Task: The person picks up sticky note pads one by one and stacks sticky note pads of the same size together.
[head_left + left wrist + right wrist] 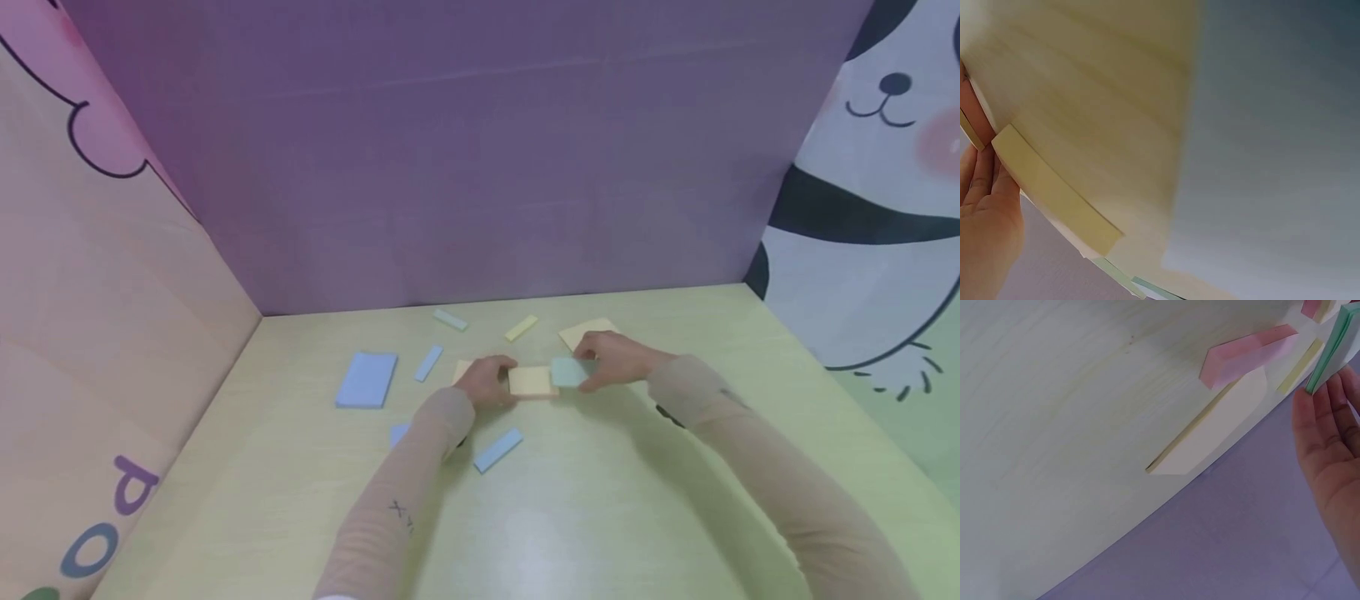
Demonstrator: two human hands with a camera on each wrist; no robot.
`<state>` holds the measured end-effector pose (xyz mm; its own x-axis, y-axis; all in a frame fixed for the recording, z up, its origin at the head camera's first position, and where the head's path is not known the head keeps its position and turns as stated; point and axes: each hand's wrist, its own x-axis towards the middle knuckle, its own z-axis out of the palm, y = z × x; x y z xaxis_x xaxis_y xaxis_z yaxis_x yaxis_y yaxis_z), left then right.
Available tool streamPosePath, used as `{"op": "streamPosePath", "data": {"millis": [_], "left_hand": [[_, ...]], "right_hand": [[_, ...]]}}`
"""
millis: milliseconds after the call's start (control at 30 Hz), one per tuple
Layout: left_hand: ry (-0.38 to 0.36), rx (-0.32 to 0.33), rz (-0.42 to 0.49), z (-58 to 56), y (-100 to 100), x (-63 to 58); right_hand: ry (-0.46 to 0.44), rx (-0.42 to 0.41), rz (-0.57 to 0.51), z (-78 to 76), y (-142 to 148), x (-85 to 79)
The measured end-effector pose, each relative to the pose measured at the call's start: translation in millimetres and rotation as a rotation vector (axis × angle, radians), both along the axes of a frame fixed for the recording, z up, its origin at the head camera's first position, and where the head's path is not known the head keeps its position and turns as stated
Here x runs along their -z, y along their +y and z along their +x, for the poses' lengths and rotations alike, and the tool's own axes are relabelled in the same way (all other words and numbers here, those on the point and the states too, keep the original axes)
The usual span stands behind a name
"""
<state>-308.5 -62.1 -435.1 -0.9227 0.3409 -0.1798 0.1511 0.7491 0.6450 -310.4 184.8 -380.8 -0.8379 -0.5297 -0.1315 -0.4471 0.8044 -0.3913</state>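
Observation:
In the head view, my right hand [618, 360] pinches a pale green sticky-note pad [568, 372] by its right end. The right wrist view shows this green pad [1330, 353] tilted, its paper layers fanned slightly at the edge. My left hand [486, 382] holds the left end of a small stack [533, 381] with a cream top and a pink side. The green pad is at the stack's right end. Another cream pad [461, 367] lies partly hidden behind the left hand; the left wrist view shows a yellow pad [1054, 187] beside the fingers.
A larger blue pad [367, 379] lies left. Narrow strips are scattered around: blue [428, 363], green [450, 319], yellow [521, 328] and blue [498, 451]. Another blue piece [398, 432] is partly under the left forearm. A cream pad [587, 332] lies behind the right hand.

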Motion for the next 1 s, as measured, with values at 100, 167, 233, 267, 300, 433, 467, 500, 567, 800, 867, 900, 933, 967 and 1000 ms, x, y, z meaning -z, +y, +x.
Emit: {"op": "streamPosePath", "data": {"millis": [100, 167, 233, 267, 300, 433, 467, 500, 567, 800, 867, 900, 933, 967, 1000], "left_hand": [[0.002, -0.004, 0.001, 0.9, 0.2, -1.4], [0.006, -0.005, 0.003, 1.7, 0.2, -2.0], [0.014, 0.000, 0.003, 2.5, 0.2, -2.2], [0.019, 0.004, 0.003, 2.8, 0.3, -2.2], [0.022, 0.006, 0.005, 2.9, 0.5, -2.1], [0.030, 0.011, 0.007, 2.9, 0.0, -1.3], [0.032, 0.011, 0.006, 2.8, -0.3, -1.0], [0.033, 0.011, 0.005, 2.6, -0.6, -0.7], [0.033, 0.011, 0.009, 2.4, -1.1, -0.4], [0.034, 0.013, 0.011, 2.6, -0.3, -2.0], [0.030, 0.010, 0.008, 2.3, 0.1, -2.1], [0.029, 0.009, 0.007, 2.0, 0.3, -2.0], [0.029, 0.010, 0.007, 1.8, 0.3, -2.1], [0.029, 0.010, 0.005, 1.6, 0.2, -2.0], [0.030, 0.010, 0.005, 1.4, 0.1, -1.9]], "right_hand": [[0.000, 0.000, 0.004, -0.9, -3.2, 0.4], [0.003, -0.005, 0.007, -2.0, -5.2, 1.2], [0.000, 0.000, 0.009, -2.4, -7.4, 1.4], [-0.002, 0.002, 0.011, -2.5, -8.4, 1.3], [-0.004, 0.003, 0.015, -3.0, -9.3, 1.9], [0.003, -0.006, 0.018, -4.2, -13.7, 3.0], [0.013, -0.018, 0.017, -4.7, -15.1, 3.6], [0.022, -0.028, 0.013, -5.4, -16.6, 4.4], [0.041, -0.048, 0.010, -6.4, -19.6, 5.4], [0.041, -0.077, 0.021, -6.7, -29.4, 6.0], [0.027, -0.074, 0.024, -5.9, -31.8, 5.2], [0.022, -0.071, 0.025, -5.8, -32.9, 5.2], [0.021, -0.073, 0.031, -5.9, -33.8, 5.7], [0.017, -0.068, 0.032, -6.0, -34.7, 5.9], [0.015, -0.066, 0.034, -6.5, -35.3, 6.7]]}}
